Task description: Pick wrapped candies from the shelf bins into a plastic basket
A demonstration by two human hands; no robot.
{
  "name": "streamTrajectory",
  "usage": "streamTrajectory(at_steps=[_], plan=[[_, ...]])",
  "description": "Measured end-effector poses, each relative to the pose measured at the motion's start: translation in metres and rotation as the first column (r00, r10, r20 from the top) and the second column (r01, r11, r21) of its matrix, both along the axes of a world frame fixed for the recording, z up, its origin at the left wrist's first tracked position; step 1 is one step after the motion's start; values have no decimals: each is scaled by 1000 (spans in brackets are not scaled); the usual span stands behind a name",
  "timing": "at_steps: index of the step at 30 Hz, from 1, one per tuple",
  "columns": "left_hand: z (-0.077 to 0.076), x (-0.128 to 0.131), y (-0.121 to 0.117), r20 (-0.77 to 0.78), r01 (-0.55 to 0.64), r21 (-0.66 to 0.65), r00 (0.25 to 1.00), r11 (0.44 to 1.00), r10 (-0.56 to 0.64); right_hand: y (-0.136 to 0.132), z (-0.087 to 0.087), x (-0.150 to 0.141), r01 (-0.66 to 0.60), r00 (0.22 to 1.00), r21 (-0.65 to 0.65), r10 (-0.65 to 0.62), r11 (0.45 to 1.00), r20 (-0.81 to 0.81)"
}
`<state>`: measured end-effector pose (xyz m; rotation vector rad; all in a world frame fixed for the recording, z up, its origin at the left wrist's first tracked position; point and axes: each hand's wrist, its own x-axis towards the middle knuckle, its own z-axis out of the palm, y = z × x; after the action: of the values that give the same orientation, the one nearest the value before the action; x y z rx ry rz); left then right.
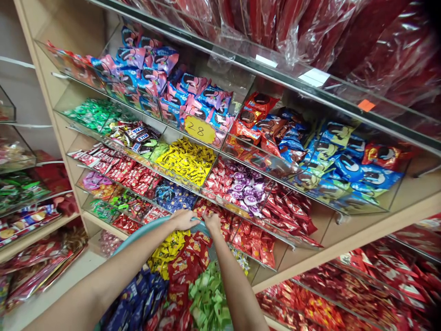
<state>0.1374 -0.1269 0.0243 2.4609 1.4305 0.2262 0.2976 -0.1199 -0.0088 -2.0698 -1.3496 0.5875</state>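
Observation:
A teal plastic basin (138,231) sits below me, heaped with wrapped sweets. Inside it are yellow packets (167,253), red packets (189,257), dark blue packets (138,299) and pale green twists (210,294). At the basin's far rim, my left hand (182,219) is closed over the edge, with its fingers pointing right. Just beside it my right hand (212,223) is curled at the same rim, its fingertips partly hidden. Right in front of both hands is a low shelf bin of red packets (218,215).
Tiered shelves with clear dividers hold sorted sweets, among them yellow ones (188,161) and purple ones (248,186). A yellow tag (200,130) reads 28. Glass shelf edges (241,57) jut out above. Another rack (24,184) stands at the left.

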Motion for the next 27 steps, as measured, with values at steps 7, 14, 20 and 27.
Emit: streamTrajectory(at_steps=[7,14,20,27], plan=[[0,-1,0,0,13,0,1000,1000,-13,1,-2,4,31,966,147,8,989,-257],[6,0,-2,-8,4,-28,1000,1000,-4,-16,21,12,62,826,234,82,970,-557],[6,0,-1,-25,15,-22,1000,1000,-15,-62,35,16,79,749,313,151,946,-645],[7,0,-1,-46,14,-26,999,1000,-15,-99,31,3,56,757,371,203,927,-621]])
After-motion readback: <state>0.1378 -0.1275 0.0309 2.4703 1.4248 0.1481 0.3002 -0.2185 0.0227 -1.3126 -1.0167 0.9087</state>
